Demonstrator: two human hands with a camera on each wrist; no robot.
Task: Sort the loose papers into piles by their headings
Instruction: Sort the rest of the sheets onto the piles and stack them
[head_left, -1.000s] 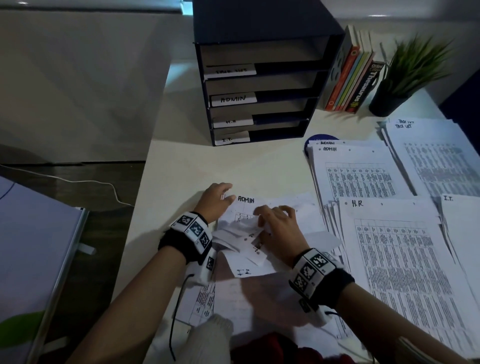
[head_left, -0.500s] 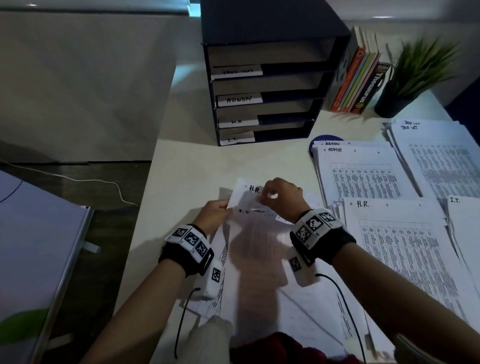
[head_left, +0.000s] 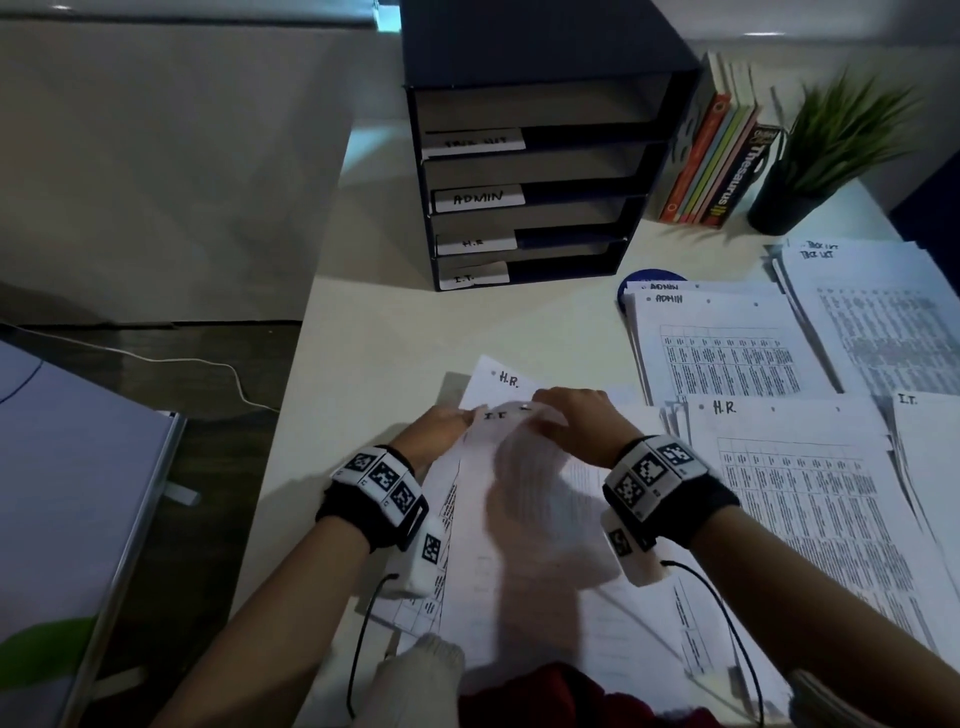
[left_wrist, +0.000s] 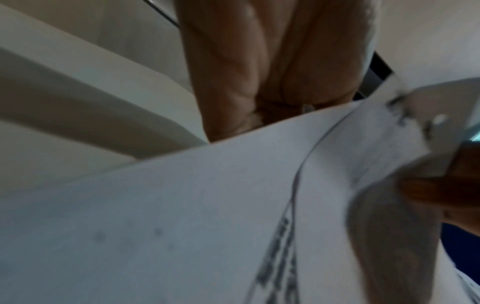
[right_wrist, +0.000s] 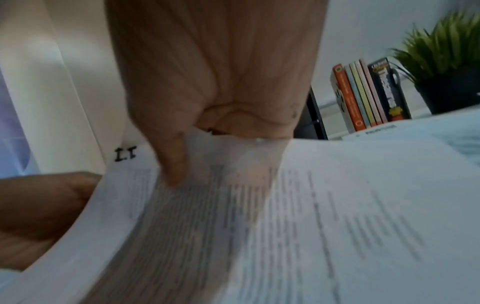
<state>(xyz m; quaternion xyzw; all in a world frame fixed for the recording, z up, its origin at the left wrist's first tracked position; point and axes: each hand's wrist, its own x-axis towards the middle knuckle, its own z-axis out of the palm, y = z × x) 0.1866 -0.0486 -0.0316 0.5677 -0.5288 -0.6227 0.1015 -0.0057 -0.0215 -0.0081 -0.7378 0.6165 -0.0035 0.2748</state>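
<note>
Lifting an I.T. sheet (head_left: 524, 467) off the loose stack, right hand (head_left: 569, 410) pinching its top edge, left hand (head_left: 436, 428) gripping the stack's corner; next, carry it toward the I.T. pile (head_left: 930, 467) at three o'clock.

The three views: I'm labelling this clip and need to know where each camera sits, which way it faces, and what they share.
Head: on the person's head, facing forward and down at the desk; both forearms, left hand and right hand show.
Left wrist: under the left hand, looking along the fingers, paper filling the lower frame.
Right wrist: looks along the right hand pinching the I.T. sheet.
Shared: head and right wrist both show the I.T. sheet, books and plant.
</note>
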